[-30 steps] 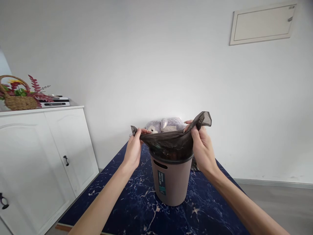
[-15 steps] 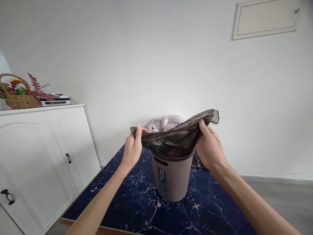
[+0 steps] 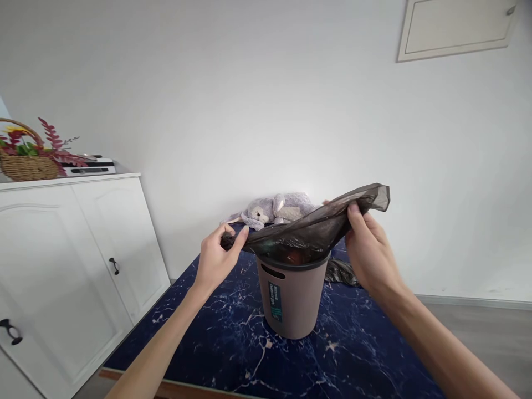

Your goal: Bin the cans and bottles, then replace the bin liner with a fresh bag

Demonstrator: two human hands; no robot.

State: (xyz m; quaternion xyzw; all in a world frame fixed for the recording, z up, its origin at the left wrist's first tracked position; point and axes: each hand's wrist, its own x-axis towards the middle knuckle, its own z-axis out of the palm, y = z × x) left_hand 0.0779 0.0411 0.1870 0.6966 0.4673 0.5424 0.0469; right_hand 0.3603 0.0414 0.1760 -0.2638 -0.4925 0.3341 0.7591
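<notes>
A brownish-grey trash can (image 3: 296, 305) with a dark rim and a green label stands upright on the blue marbled table (image 3: 216, 338). Out of its mouth rises a thin black garbage bag (image 3: 311, 233), stretched sideways between my hands. My left hand (image 3: 218, 252) grips the bag's bunched left end, lower than the other side. On the right, my right hand (image 3: 369, 238) pinches the raised edge with the thumb in front, and a loose flap sticks out beyond it. Something reddish shows dimly through the plastic; the bag's contents are otherwise hidden.
A grey plush toy (image 3: 274, 209) lies at the table's back by the wall. Crumpled black plastic (image 3: 341, 272) rests behind the can to the right. At left stands a white cabinet (image 3: 103, 233) carrying a wicker basket (image 3: 29, 167) of flowers.
My hands have moved farther apart, pulling the bag's top wider. The left end sits lower and is more bunched in my left hand. The can stays in place.
</notes>
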